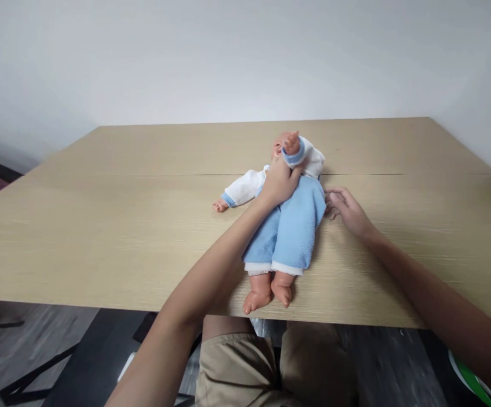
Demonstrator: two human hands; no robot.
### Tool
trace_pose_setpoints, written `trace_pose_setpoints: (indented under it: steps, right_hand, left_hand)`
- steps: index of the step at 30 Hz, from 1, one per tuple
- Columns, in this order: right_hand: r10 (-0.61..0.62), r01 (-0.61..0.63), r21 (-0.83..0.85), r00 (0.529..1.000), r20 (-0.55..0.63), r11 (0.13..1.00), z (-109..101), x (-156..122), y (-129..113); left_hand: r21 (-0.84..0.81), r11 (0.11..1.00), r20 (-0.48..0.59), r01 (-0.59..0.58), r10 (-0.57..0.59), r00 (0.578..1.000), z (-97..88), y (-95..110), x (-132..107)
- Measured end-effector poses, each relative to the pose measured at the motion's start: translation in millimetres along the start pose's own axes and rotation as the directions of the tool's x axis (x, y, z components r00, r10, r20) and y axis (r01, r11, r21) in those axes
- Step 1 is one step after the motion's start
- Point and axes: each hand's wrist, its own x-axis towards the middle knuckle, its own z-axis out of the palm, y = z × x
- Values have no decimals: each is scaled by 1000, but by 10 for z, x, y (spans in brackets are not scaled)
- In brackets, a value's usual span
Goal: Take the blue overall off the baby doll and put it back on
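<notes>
On its back on the table lies a baby doll (298,209) in a light blue and white fleece outfit, with bare feet toward me. Its head is at the far end, partly hidden by its raised arm. My left hand (280,180) is closed on the doll's upper body, below the chin. The doll's other arm stretches out to the left on the tabletop. Beside the doll's hip, on the right, my right hand (347,210) has its fingers apart and slightly curled. The fingertips are close to the blue trousers; whether they touch I cannot tell.
The light wooden table (101,226) has a thin seam across it and meets a pale wall (245,56) at the back. My legs in tan shorts (237,367) are under the front edge. A dark chair (97,350) stands lower left, and a green and white object (472,379) lower right.
</notes>
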Motion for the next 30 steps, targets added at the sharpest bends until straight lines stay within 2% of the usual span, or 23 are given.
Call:
trace_pose_setpoints:
  steps: [2,6,8,10,12,15,18,20,22,25,30]
  right_hand:
    - [86,-85,123,996,-1,989,-70,58,-20]
    - [158,-170,253,985,67,953,-227,133,-103]
    - [174,-193,292,981,91,937,-300,150,-133]
    - [205,-222,333,975,84,916,-369,165,-142]
    - [242,-258,331,966,89,908,-433,185,-131]
    - [275,-308,256,949,155,916,-499,221,-103]
    - [292,-325,234,942,165,916,-511,243,-84]
    - [297,-326,234,943,148,916,-498,245,-76]
    - [291,-316,219,947,138,923,-483,241,-67]
    - [274,-292,207,955,113,934,-465,236,-60]
    - [253,-267,162,962,102,950,-474,227,-94]
  left_hand:
    - [149,987,103,-60,45,994,48,125,4]
    - [362,926,260,-105,8,966,104,422,-26]
    - [384,912,315,-144,17,949,72,511,-58]
    - [323,932,334,-165,51,941,-15,522,-111]
    - [218,963,300,-158,88,950,-150,453,-198]
    - [97,991,155,-93,78,985,-391,237,-412]
    - [73,996,-31,54,-51,998,-593,-25,-691]
    - [75,987,-95,141,-134,986,-679,-164,-861]
    - [109,977,-58,182,-176,983,-723,-247,-984]
    - [139,971,73,195,-206,976,-731,-273,-1063]
    - [-22,964,183,267,-258,949,-721,-239,-1068]
